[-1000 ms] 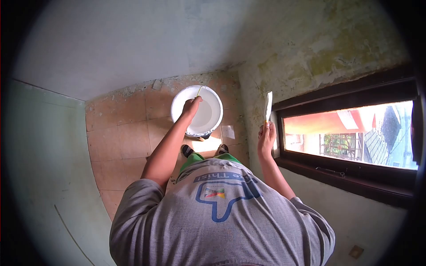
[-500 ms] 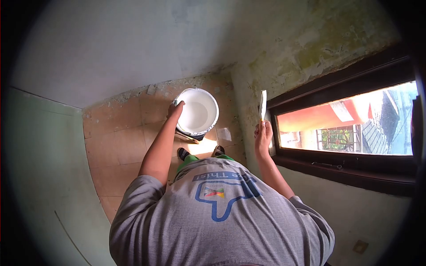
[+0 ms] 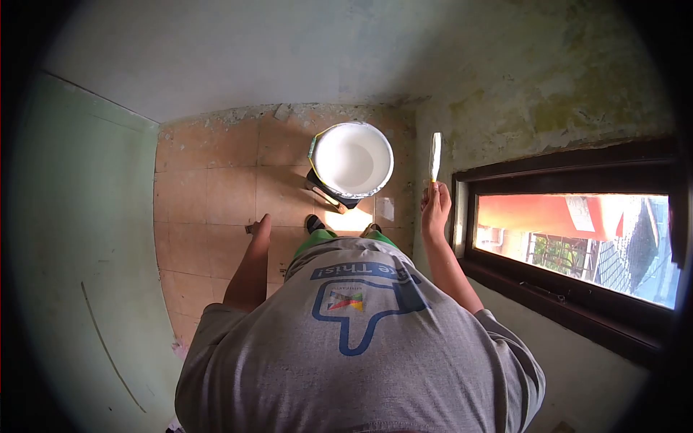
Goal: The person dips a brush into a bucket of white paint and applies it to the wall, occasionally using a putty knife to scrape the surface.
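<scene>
My right hand (image 3: 435, 207) is closed around the handle of a paintbrush (image 3: 435, 157), held upright near the window frame. The brush shows edge-on and is coated white, with a little yellow just above my fingers. To the left, my left hand (image 3: 260, 225) hangs low over the floor with fingers apart and nothing visible in it. A white bucket (image 3: 388, 167) with pale liquid inside sits ahead of my feet, apart from both hands. Its yellowish handle lies against the left rim. Beneath it a dark stand (image 3: 351, 203) with a wooden edge partly shows.
Tan floor tiles (image 3: 231, 191) run up to a flaking wall base. A patchy wall (image 3: 534, 94) rises on the right, with a dark-framed window (image 3: 482, 189) close to my right arm. A green wall (image 3: 94, 216) stands at the left.
My left hand has let go of the bucket's rim and drawn back toward my body. My right hand still holds the brush upright. The view has shifted slightly.
</scene>
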A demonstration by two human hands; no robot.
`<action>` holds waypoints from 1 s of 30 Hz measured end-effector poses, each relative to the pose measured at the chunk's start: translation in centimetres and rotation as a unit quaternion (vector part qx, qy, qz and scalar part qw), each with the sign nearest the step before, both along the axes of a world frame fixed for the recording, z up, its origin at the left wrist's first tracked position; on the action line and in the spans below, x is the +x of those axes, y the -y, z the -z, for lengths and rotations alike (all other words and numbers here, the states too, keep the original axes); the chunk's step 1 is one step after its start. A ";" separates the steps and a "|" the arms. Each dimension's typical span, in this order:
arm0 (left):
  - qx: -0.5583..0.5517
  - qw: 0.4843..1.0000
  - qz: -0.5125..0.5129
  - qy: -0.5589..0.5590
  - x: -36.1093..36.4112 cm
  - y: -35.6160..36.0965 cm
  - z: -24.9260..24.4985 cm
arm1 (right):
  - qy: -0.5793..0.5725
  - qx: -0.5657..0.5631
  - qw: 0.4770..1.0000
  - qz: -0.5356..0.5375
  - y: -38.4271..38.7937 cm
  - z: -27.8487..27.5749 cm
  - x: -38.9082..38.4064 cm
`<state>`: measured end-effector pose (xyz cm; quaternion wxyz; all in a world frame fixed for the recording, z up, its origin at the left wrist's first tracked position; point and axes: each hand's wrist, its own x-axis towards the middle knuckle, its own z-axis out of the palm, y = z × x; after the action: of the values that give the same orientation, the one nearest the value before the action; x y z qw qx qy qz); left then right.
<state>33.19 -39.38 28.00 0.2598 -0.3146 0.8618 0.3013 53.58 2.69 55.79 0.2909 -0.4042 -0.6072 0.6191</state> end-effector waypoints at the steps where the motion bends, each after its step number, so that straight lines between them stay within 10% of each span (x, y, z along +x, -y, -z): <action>1: -0.002 1.000 -0.003 0.001 0.7 2.9 1.4 | -0.004 0.014 1.000 -0.015 0.5 -0.1 -0.8; 7: 0.121 0.983 -0.122 0.068 3.2 9.6 0.3 | 0.019 0.014 0.998 -0.052 2.2 0.6 -4.5; 25: 0.125 0.982 0.133 0.048 1.9 9.7 -1.3 | 0.056 0.059 0.987 -0.140 4.6 1.3 -7.3; 30: 0.190 0.970 -0.091 0.125 3.5 10.6 -2.2 | 0.065 0.095 0.983 -0.146 4.1 2.3 -7.4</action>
<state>36.74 -49.95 30.21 0.3917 -0.3717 0.7172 0.4405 46.15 -1.41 53.45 0.1947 -0.3212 -0.7330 0.5672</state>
